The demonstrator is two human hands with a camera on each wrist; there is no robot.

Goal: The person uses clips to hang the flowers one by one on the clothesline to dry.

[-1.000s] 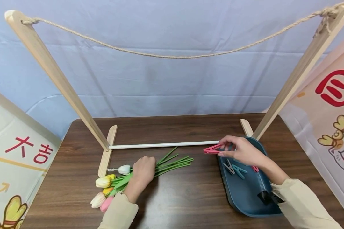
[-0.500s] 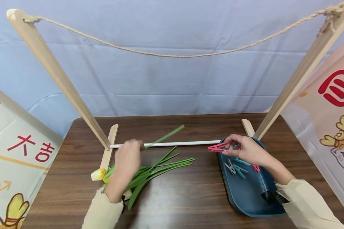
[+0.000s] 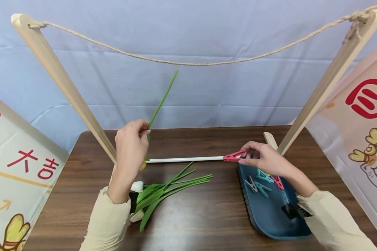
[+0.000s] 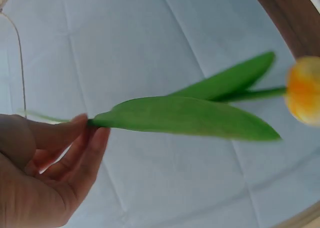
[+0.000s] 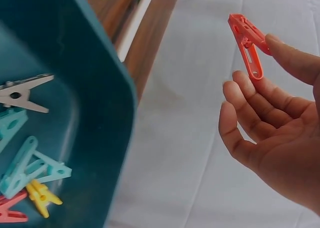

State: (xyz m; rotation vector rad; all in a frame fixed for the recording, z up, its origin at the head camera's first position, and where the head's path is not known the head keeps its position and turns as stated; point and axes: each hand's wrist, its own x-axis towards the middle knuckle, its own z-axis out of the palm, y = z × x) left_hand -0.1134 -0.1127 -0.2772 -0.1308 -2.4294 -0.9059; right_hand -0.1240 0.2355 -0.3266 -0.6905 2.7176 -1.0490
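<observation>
My left hand (image 3: 130,148) pinches the stem of a yellow-orange tulip (image 4: 192,119) between thumb and fingertips. The green stem rises toward the rope, and the bloom hangs below the hand, mostly hidden in the head view. In the left wrist view its leaves and flower show fully. My right hand (image 3: 265,158) holds a red clothespin (image 5: 251,31) by its handles, over the far left edge of a dark blue tray (image 3: 271,216). More tulips (image 3: 152,197) lie on the table, partly covered by my left forearm.
A twine rope (image 3: 188,64) sags between two wooden posts (image 3: 64,82), joined low down by a white rod (image 3: 185,159). Several clothespins, including a grey one (image 5: 22,91) and a yellow one (image 5: 41,195), lie in the tray on the brown table (image 3: 204,216).
My left hand has lifted one tulip off the pile and raised it, its stem turning upward. The right hand stays near the tray with the red clothespin, shifting only slightly.
</observation>
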